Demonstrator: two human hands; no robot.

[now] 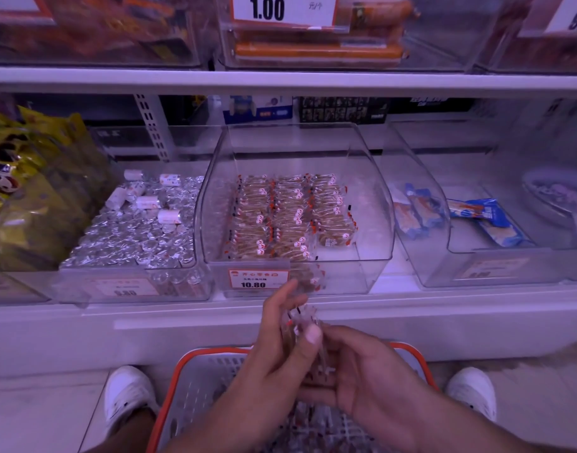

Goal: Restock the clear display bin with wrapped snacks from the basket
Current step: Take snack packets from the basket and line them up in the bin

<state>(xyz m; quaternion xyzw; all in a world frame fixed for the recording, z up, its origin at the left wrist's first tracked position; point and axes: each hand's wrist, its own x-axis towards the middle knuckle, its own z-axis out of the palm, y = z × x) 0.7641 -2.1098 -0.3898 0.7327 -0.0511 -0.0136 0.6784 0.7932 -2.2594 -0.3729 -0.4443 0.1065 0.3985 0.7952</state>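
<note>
Above the basket (411, 349), both hands, left (274, 348) and right (362, 371), clasp a stack of snacks (300, 325) just short of the bin (375, 223); squaring the stack first should help it join the rows.

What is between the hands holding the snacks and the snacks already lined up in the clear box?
In the head view, the clear bin's front wall and its orange price tag stand between the hands' snack bundle and the rows of wrapped snacks.
</note>
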